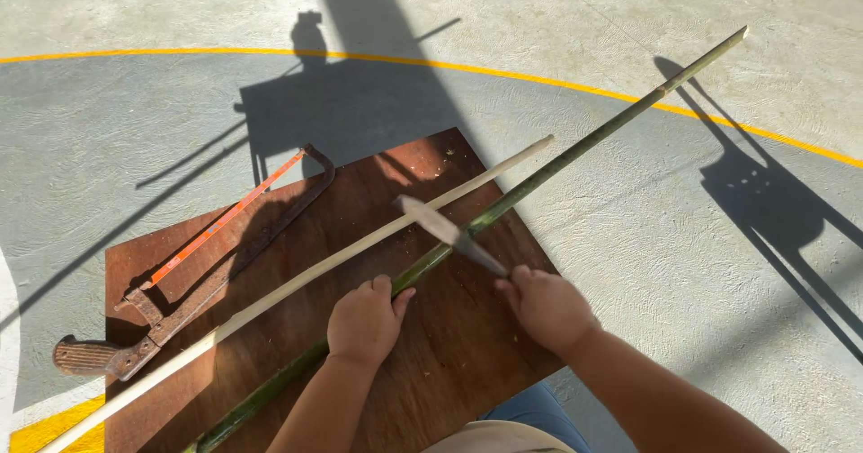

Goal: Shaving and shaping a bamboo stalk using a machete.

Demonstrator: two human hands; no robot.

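Hands: left hand point(363, 320) grips green stick point(557, 161), right hand point(546, 307) knife point(445, 230).

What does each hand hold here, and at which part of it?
The left hand grips the long green bamboo stalk around its lower stretch. The right hand holds the grey metal knife by its handle end.

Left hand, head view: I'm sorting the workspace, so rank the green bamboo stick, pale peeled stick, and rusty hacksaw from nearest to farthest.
From the left hand:
1. green bamboo stick, gripped in it.
2. pale peeled stick, just to its left.
3. rusty hacksaw, farther left on the board.
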